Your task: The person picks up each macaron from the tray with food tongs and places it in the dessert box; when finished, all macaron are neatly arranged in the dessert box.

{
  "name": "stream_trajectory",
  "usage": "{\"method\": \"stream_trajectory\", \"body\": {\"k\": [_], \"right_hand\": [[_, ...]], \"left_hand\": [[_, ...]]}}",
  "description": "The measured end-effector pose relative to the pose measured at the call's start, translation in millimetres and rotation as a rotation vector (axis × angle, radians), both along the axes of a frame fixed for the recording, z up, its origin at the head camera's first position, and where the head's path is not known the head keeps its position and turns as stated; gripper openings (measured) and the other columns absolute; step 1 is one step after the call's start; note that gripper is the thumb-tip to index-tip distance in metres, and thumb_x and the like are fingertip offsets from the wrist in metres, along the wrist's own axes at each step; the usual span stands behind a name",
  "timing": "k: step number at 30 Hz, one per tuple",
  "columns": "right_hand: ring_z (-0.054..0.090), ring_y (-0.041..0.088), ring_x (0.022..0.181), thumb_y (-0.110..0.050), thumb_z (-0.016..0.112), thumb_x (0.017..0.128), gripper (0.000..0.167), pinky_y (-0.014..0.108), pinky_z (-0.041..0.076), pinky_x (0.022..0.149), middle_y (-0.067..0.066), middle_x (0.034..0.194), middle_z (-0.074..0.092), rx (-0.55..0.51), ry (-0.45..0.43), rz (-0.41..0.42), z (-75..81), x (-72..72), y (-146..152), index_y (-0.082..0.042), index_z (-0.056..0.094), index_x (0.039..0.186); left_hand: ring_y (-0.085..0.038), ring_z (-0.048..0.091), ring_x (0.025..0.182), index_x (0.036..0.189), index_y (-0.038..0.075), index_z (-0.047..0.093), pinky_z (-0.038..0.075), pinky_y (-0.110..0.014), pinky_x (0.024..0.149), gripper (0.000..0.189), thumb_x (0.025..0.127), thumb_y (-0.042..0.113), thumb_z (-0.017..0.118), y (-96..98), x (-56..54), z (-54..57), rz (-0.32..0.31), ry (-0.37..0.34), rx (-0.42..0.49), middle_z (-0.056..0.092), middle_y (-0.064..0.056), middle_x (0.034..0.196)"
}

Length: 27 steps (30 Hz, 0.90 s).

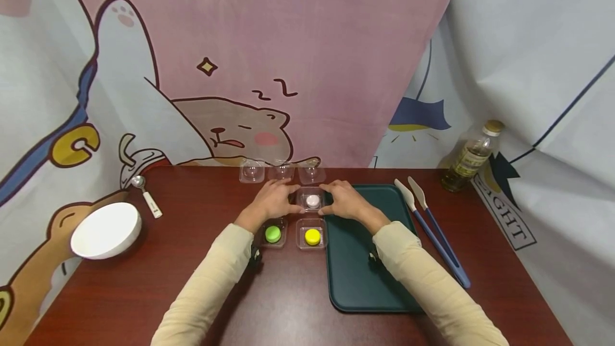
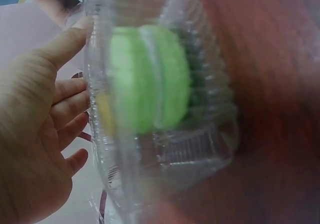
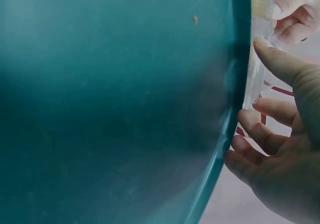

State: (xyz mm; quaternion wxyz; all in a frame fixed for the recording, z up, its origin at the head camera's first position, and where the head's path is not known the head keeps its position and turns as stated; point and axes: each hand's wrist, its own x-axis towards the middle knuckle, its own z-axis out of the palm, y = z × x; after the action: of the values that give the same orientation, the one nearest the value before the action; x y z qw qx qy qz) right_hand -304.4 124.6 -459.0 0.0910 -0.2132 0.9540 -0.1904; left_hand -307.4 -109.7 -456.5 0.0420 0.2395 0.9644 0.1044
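Note:
A clear plastic box (image 1: 312,191) with a pale pinkish-white macaron (image 1: 312,201) in it sits between my two hands. My left hand (image 1: 273,199) is at the box's left side, thumb and forefinger spread toward its corners. On the opposite side, my right hand (image 1: 349,200) mirrors it; in the right wrist view its thumb (image 3: 277,61) reaches the clear plastic beside the tray rim. Nearer me are two more clear boxes, one with a green macaron (image 1: 273,234), partly beneath the left wrist, and one with a yellow macaron (image 1: 312,237).
Clear plastic pieces (image 1: 252,171) line the table's back edge. A dark green tray (image 1: 355,282) lies under my right forearm. Beyond it are blue-handled tongs (image 1: 444,244) and an oil bottle (image 1: 468,162). On the left are a white bowl (image 1: 107,231) and a scoop (image 1: 149,199).

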Motion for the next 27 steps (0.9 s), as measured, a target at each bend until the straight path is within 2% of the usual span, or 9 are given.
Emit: {"method": "stream_trajectory", "body": {"k": [9, 14, 18, 22, 27], "right_hand": [[0.045, 0.039, 0.138, -0.040, 0.082, 0.085, 0.087, 0.057, 0.042, 0.113, 0.020, 0.150, 0.049, -0.030, -0.015, -0.015, 2.6, 4.0, 5, -0.010, 0.041, 0.156], [0.048, 0.039, 0.136, -0.040, 0.081, 0.086, 0.088, 0.059, 0.044, 0.110, 0.020, 0.149, 0.050, -0.083, 0.006, -0.010, 11.8, 13.4, 15, -0.010, 0.039, 0.157], [0.048, 0.038, 0.136, -0.046, 0.079, 0.086, 0.089, 0.060, 0.044, 0.109, 0.017, 0.148, 0.052, -0.134, 0.032, 0.004, 21.8, 28.8, 28, -0.010, 0.039, 0.157], [0.046, 0.038, 0.139, -0.055, 0.078, 0.083, 0.091, 0.060, 0.043, 0.109, 0.016, 0.151, 0.050, -0.105, 0.043, 0.059, 27.1, 46.2, 36, -0.013, 0.042, 0.156], [0.050, 0.033, 0.136, -0.058, 0.078, 0.081, 0.088, 0.054, 0.047, 0.107, 0.012, 0.147, 0.054, -0.011, 0.056, 0.132, 26.1, 65.6, 35, -0.014, 0.049, 0.152]], "left_hand": [[-0.030, 0.041, 0.148, 0.148, 0.014, 0.054, 0.027, -0.050, 0.125, 0.079, 0.086, 0.057, 0.074, -0.3, 4.6, 1.6, -0.017, 0.005, 0.025, 0.058, -0.009, 0.148], [-0.034, 0.043, 0.147, 0.151, 0.019, 0.051, 0.037, -0.054, 0.118, 0.080, 0.086, 0.058, 0.074, -9.9, 10.0, 6.3, 0.008, 0.002, 0.137, 0.050, -0.012, 0.155], [-0.035, 0.044, 0.145, 0.155, 0.020, 0.045, 0.039, -0.055, 0.116, 0.083, 0.086, 0.056, 0.075, -29.7, 11.4, 11.1, 0.029, 0.085, 0.237, 0.049, -0.011, 0.156], [-0.036, 0.042, 0.147, 0.160, 0.019, 0.033, 0.035, -0.055, 0.120, 0.094, 0.085, 0.052, 0.078, -60.7, 9.3, 16.3, 0.116, 0.161, 0.300, 0.043, -0.012, 0.160], [-0.039, 0.034, 0.150, 0.164, 0.018, 0.016, 0.032, -0.059, 0.120, 0.113, 0.080, 0.055, 0.082, -99.3, -0.2, 15.8, 0.271, 0.131, 0.330, 0.030, -0.015, 0.166]]}}
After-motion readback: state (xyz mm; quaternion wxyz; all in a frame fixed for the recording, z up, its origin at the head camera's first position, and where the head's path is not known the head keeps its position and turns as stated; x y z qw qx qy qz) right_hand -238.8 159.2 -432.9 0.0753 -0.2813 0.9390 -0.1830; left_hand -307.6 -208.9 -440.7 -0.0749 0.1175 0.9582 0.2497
